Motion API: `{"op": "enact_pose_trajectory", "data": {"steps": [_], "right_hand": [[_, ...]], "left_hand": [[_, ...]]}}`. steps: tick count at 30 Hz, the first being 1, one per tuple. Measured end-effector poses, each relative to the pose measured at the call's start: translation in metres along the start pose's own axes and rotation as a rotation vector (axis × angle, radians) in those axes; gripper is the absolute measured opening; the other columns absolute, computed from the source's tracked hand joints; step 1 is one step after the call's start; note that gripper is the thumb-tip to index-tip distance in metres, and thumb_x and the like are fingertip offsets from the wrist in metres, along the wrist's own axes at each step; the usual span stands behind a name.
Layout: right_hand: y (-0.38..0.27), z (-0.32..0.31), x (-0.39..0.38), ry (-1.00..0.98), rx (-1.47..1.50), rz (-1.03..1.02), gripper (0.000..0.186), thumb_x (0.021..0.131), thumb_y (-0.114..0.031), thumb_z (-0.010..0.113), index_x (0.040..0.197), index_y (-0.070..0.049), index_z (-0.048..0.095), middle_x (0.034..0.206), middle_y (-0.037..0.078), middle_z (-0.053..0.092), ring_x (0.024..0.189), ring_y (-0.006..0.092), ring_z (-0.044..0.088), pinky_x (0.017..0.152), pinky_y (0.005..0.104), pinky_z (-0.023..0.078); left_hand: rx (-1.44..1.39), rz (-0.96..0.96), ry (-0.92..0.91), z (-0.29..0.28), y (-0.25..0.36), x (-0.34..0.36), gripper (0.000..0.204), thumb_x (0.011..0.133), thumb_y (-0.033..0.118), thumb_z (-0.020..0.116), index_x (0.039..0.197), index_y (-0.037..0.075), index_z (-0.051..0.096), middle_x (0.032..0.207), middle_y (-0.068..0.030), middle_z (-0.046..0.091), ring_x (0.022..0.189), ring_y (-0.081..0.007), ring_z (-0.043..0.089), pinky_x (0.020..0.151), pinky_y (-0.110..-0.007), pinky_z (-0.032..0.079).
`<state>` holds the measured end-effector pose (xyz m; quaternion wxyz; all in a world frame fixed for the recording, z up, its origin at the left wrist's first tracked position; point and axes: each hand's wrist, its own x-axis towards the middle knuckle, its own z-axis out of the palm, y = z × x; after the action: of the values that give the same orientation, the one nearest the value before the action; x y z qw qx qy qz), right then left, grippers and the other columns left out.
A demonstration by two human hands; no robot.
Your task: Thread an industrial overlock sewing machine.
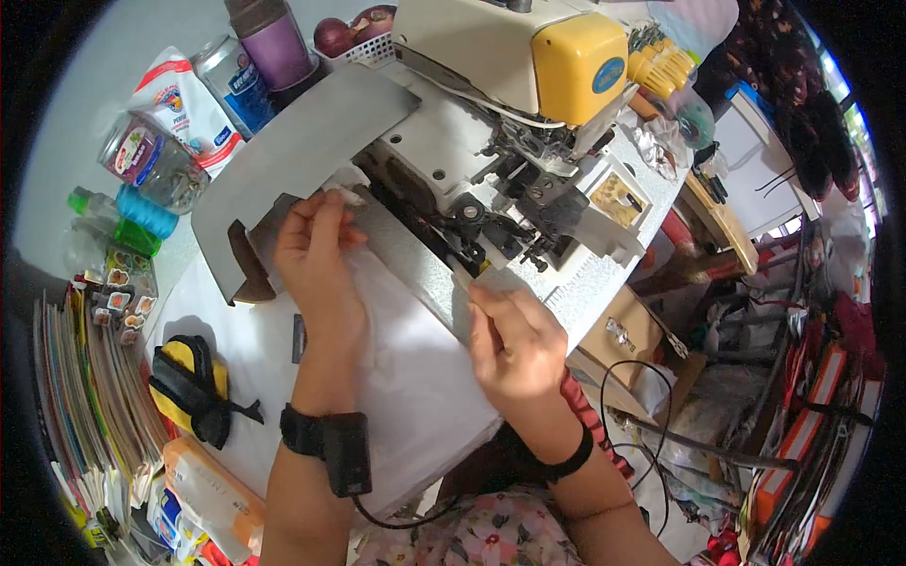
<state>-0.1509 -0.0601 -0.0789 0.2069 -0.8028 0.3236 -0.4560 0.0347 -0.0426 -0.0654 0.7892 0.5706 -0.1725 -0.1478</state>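
An overlock sewing machine [472, 57], white with a yellow end cover [585, 71], stands with its inner mechanism [514, 203] exposed. My left hand [326, 231] is closed at the machine's left side, its fingertips pinching a crumpled white scrap [349, 184]. Beside it a grey metal cover plate [293, 141] is swung out to the left. Below the mechanism my right hand [514, 344] is closed, with thumb and fingers pinching a slim pale piece [461, 275]. The piece's tip reaches the dark gap at the machine's base; its kind cannot be made out.
At the left stand a clear jar [151, 160], a can [231, 80], blue thread [146, 212] and stacked papers [85, 377]. A yellow-and-black pouch [189, 387] lies on the white tabletop [415, 396]. A cable [406, 519] hangs from my left wrist. Clutter fills the right.
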Motion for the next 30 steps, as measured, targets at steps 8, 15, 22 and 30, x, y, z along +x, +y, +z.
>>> {"op": "enact_pose_trajectory", "data": {"steps": [8,15,22,30], "right_hand": [[-0.004,-0.002,0.006,-0.038,0.011,0.155,0.013,0.084,0.001,0.068,0.098,0.000,0.070,0.083,0.015,0.067,0.063,0.0262,0.064,0.058,0.0316,0.050],[-0.003,0.002,0.003,-0.084,-0.014,0.129,0.016,0.084,0.000,0.069,0.100,-0.001,0.070,0.085,0.015,0.067,0.069,0.0284,0.066,0.063,0.0326,0.052],[-0.003,0.003,0.000,-0.053,-0.095,-0.014,0.023,0.079,0.002,0.071,0.101,-0.002,0.069,0.080,0.014,0.064,0.066,0.0286,0.063,0.061,0.0347,0.051],[-0.031,-0.001,0.014,-0.139,-0.169,-0.073,0.023,0.076,0.004,0.069,0.098,-0.001,0.068,0.079,0.014,0.061,0.066,0.0321,0.062,0.059,0.0384,0.050]], "left_hand": [[0.001,-0.028,0.019,0.001,0.003,-0.002,0.011,0.089,0.016,0.070,0.090,0.007,0.063,0.080,-0.0012,0.062,0.067,-0.0075,0.056,0.059,-0.021,0.046],[-0.036,-0.042,0.003,0.003,0.003,-0.003,0.012,0.089,0.015,0.070,0.092,0.006,0.063,0.081,-0.0016,0.063,0.069,-0.0076,0.058,0.060,-0.021,0.048],[-0.002,-0.027,-0.008,-0.002,0.005,-0.002,0.013,0.090,0.015,0.068,0.095,0.004,0.064,0.078,-0.0013,0.063,0.068,-0.0074,0.057,0.061,-0.022,0.048],[-0.081,-0.032,-0.005,0.001,0.000,0.000,0.012,0.089,0.012,0.068,0.094,0.002,0.064,0.078,-0.0029,0.064,0.064,-0.0080,0.057,0.058,-0.022,0.048]]}}
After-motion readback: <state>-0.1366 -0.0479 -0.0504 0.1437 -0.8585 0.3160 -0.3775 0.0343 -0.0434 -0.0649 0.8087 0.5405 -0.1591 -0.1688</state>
